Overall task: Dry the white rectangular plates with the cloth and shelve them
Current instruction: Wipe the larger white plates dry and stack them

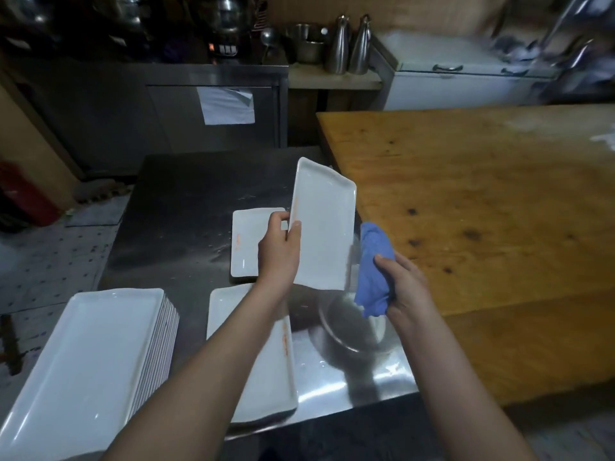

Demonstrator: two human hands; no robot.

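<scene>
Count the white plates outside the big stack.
3: held plate in the left hand; far plate flat on the steel table; near plate under the left forearm. More may lie beneath.

Single white plates: three. Tilted plate (pixel 321 224) just behind the steel bowl (pixel 346 327), far flat plate (pixel 246 241) behind-left of the bowl, near flat plate (pixel 266 371) left of it. Plate stack (pixel 83 354): one, far left of the bowl, number in it unclear. Blue cloth (pixel 372 277): one, over the bowl. Bowl: one. Steel jugs (pixel 336 44): two, far behind the bowl.
</scene>
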